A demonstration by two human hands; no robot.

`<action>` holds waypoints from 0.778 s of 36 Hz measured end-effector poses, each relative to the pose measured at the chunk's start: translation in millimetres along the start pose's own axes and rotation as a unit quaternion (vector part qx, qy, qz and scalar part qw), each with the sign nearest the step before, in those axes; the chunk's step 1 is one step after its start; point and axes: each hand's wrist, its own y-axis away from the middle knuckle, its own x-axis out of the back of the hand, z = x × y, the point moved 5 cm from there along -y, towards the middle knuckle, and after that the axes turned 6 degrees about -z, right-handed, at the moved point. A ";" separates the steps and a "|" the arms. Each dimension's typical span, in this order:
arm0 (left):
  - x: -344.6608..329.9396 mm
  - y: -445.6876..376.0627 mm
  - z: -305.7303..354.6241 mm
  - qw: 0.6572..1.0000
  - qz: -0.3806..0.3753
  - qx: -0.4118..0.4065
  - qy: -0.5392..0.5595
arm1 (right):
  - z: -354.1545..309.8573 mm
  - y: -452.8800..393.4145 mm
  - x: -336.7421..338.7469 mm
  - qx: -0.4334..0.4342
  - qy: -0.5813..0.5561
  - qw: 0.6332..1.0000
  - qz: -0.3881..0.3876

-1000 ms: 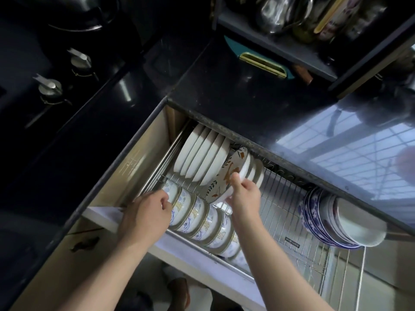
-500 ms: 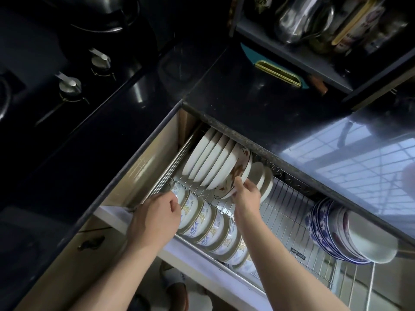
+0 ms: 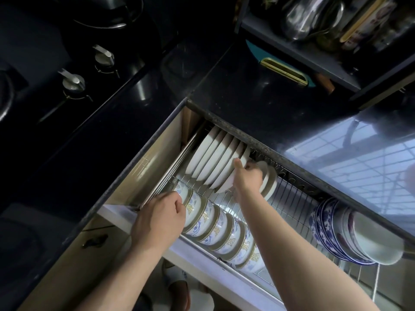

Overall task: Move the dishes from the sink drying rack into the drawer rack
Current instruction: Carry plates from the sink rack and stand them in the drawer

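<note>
Standing on edge in the drawer rack (image 3: 289, 198), white plates (image 3: 215, 158) lean beside the gripped plate (image 3: 226, 182). Patterned bowls (image 3: 215, 223) line the rack's front. Right hand (image 3: 248, 178) pinches that plate; left hand (image 3: 160, 217) grips the rack's rail.

Two bare forearms, no sleeves, left hand (image 3: 158, 217) and right hand (image 3: 247, 179) without rings or watch

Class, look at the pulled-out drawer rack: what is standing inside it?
Inside the drawer rack: upright white plates, a front row of patterned bowls and blue-and-white dishes. The right hand covers part of the plates; the countertop hides the rack's back.
</note>
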 end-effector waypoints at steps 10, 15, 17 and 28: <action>-2.2 -0.5 0.2 1.000 -0.004 -0.005 -0.021 | -9.7 -5.0 -6.4 -0.029 0.015 0.999 -0.019; -7.6 -0.9 0.4 0.999 -0.015 -0.011 -0.026 | -10.7 4.5 -2.5 -0.064 -0.003 0.996 -0.067; -7.1 1.6 2.0 0.999 -0.035 -0.014 -0.009 | -0.1 7.0 6.8 -0.077 -0.012 0.990 -0.118; 19.7 32.8 56.3 0.987 -0.155 -0.026 0.045 | 35.2 123.9 161.6 -0.092 -0.080 0.974 -0.191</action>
